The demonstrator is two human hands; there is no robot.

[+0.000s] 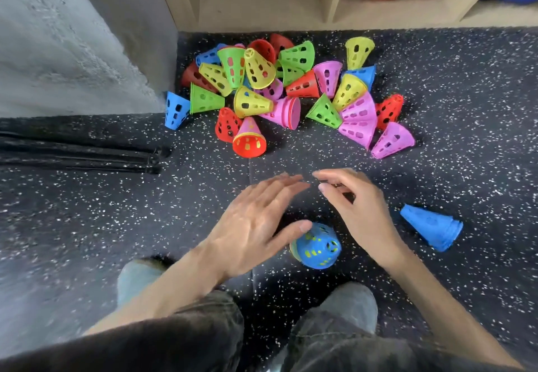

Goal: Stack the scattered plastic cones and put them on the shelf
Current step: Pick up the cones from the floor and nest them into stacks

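The cones point(279, 89) are mostly a bright jumble in the upper middle of the frame, tipped every way on the speckled floor point(87, 211), red, green, yellow, pink and blue all mixed. A few look nested already: a pink bunch point(286, 112) on its side in the heap, a red-mouthed one point(249, 140) at the heap's lower edge. So it's early going, I'd say, with most of the pile unsorted.

Down here, centre frame, a blue stack point(317, 246) stands point up with yellow showing through its holes, so at least two are nested. To its right a second blue stack point(431, 226) lies on its side, several rims showing. Nothing is on the shelf point(262, 7) along the top edge yet; its near bay shows bare wood, and red and blue shapes fill the bays at upper right.

Now the hands. The left hand point(250, 226) is spread flat, fingers straight, holding nothing, its thumb tip at or just beside the centre stack; contact is hard to call. The right hand point(358, 205) hovers just right of that stack, fingers loosely curled, empty as far as I can see. Both point up toward the pile, well short of it. The side-lying stack sits near the right wrist, untouched.

Left to do: gather the pile, nest it, lift it all to the shelf.
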